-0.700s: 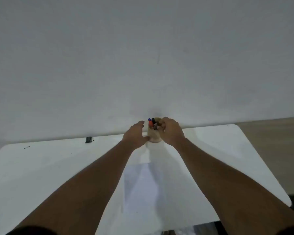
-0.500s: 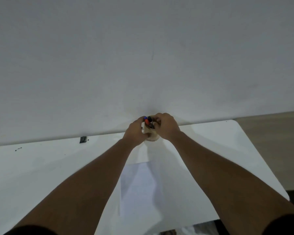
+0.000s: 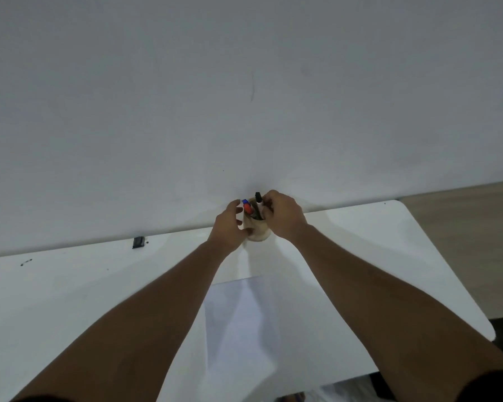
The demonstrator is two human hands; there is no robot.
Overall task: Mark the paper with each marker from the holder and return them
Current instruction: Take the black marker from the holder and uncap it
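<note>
A small beige holder stands at the far edge of the white table, against the wall. Markers with a blue cap, an orange cap and a black cap stick out of it. My left hand cups the holder's left side. My right hand is closed around the black-capped marker, which stands higher than the others. A white sheet of paper lies on the table between my forearms.
The white table has a rounded right corner, with wooden floor beyond. A small black object sits at the table's back edge to the left. A plain grey wall rises directly behind.
My right hand has closed on the black-capped marker and raised it a little in the holder. My left hand has settled against the holder's side.
</note>
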